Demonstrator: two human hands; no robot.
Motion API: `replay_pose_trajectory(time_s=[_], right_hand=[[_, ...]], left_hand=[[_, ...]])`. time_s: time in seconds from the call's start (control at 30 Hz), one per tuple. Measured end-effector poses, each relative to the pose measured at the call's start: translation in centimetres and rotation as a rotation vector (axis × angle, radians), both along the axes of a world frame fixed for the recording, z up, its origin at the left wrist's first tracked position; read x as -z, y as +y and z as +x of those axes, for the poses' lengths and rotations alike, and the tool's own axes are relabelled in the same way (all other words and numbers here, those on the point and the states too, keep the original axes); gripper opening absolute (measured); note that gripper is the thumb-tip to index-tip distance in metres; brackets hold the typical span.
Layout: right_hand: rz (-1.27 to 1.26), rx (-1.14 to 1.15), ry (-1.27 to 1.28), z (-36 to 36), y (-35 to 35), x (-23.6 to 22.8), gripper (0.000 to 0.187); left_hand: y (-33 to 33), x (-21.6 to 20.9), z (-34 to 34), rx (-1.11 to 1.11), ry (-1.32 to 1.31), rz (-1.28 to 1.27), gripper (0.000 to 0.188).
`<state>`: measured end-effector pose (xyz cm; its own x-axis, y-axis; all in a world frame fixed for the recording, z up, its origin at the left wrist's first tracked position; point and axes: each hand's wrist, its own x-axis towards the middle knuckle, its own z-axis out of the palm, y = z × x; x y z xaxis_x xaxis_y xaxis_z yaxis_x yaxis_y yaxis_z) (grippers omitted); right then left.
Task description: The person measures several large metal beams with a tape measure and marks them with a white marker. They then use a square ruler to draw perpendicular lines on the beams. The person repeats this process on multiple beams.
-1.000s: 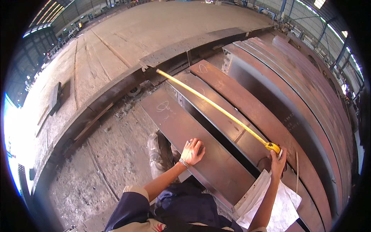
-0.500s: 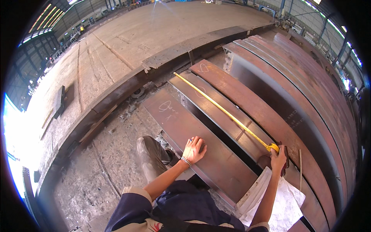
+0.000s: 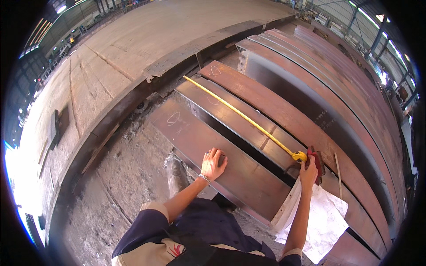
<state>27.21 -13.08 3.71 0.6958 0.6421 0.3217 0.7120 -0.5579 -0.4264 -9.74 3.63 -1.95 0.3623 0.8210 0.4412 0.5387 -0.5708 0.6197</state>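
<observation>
Tape strip: since the earliest frame, the yellow tape strip (image 3: 242, 114) has been drawn back; its free tip, then stuck out well past the beams, is now brought to the far end of the middle beam (image 3: 222, 116).
What that means: the stretch from that end to the right hand is now spanned by the strip, seemingly lined up with the beam; whether the tip is hooked on the edge cannot be told.
Tape case: the yellow tape case (image 3: 299, 156) is kept at the near end of the strip, over the middle beam.
Right hand: the case is gripped by the fingertips of the right hand (image 3: 308, 174), bent closely round it.
Red object: a red object (image 3: 316, 166) is now shown more fully just beside the right hand; its kind cannot be made out.
Left hand: the left hand (image 3: 214, 165) is still rested on the near beam (image 3: 195, 128), its fingers partly curled; whether the dark patch beneath them is something held cannot be told.
Papers: white sheets (image 3: 321, 217) are spread beside the right forearm, across the beams.
</observation>
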Motion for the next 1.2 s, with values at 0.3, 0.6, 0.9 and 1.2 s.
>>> replay_pose_trajectory(time_s=[0.3,0.6,0.9,1.2], right_hand=[[-0.189,0.263,0.024,-3.1,4.5,-0.6,0.061],[-0.255,0.454,-0.19,-2.7,7.9,3.1,0.079],[-0.44,0.737,-0.122,-5.2,7.1,2.9,0.072],[-0.563,0.817,-0.151,-5.5,3.4,3.6,0.067]], left_hand=[[26.1,-2.2,-7.3,-0.28,-0.472,0.064,0.016],[54.3,5.8,-10.1,-0.246,-0.25,-0.289,0.033],[55.1,6.5,-11.8,-0.115,-0.334,-0.498,0.022],[51.7,5.0,-11.0,-0.002,-0.381,-0.522,0.027]])
